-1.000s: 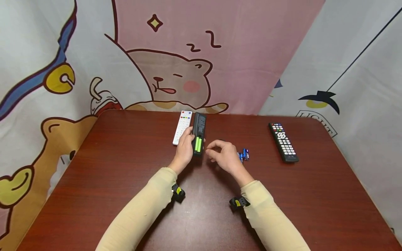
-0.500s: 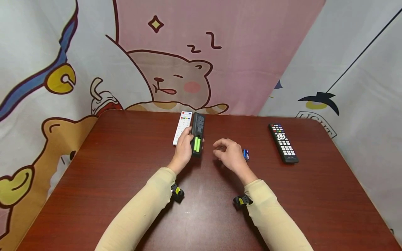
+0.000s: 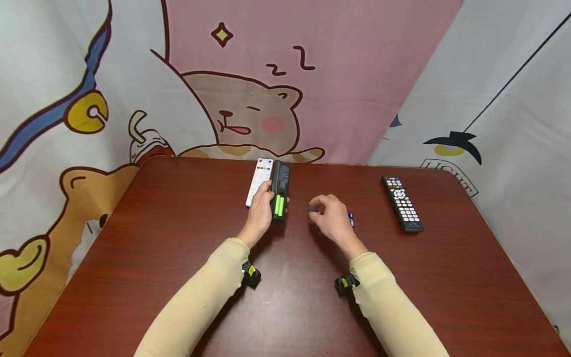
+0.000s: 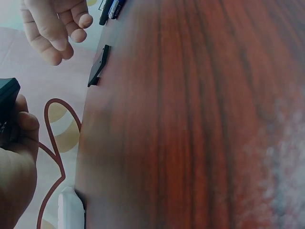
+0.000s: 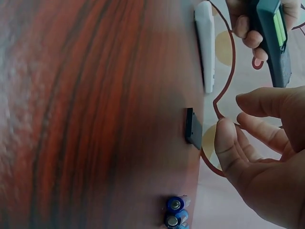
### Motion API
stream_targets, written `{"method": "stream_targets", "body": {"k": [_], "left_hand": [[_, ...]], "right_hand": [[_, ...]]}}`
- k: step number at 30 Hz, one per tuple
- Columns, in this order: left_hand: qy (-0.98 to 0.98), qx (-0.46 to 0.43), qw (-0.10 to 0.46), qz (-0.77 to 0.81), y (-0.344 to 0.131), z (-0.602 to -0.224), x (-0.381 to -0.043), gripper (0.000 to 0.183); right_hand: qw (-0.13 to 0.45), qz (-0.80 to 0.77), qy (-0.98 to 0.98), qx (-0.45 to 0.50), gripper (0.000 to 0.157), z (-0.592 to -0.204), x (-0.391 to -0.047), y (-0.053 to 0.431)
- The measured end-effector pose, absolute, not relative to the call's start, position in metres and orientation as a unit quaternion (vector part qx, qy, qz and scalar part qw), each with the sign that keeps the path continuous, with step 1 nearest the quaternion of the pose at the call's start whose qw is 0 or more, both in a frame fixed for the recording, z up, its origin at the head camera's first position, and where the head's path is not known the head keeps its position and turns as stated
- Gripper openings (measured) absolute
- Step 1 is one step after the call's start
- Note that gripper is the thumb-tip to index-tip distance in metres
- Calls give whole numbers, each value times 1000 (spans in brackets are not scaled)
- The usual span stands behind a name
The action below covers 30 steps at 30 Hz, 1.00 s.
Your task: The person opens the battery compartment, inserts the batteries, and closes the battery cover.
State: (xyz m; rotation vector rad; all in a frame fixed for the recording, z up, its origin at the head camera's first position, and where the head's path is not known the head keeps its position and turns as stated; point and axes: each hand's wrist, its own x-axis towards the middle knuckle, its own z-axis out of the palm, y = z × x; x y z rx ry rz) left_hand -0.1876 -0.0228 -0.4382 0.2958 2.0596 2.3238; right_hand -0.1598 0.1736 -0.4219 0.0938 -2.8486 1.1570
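My left hand (image 3: 259,210) grips a black remote control (image 3: 281,178), its back turned up and its battery bay uncovered. Two green batteries (image 3: 279,206) lie side by side in that bay. Over the table to the right, my right hand (image 3: 332,218) hovers with loosely bent fingers and nothing between them. A small black battery cover (image 5: 193,129) lies on the table close to its fingertips, mostly hidden by them in the head view. Several blue batteries (image 5: 176,205) rest just beyond that hand; in the head view it covers most of them.
A white remote control (image 3: 258,181) lies beside the held remote, partly behind my left hand. Another black remote (image 3: 402,204) lies buttons up at the right of the brown table (image 3: 178,223). A printed curtain (image 3: 357,89) hangs behind the table's back edge.
My right hand has moved right, away from the held remote, toward the battery cover, and now hides more of the blue batteries. The left hand and its remote have barely shifted.
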Motion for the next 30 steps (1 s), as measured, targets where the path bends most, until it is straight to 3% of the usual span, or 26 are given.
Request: {"method": "stream_targets", "body": {"k": [16,30], "left_hand": [[665,87,16,741,-23,-438,-188,47],[676,88,0,732,-25,-439,-188,44]], "right_hand": [[-32,288,-957,10,44,-428,-179,175],[-48,259,-965,-11,56,-436,-189,168]]}}
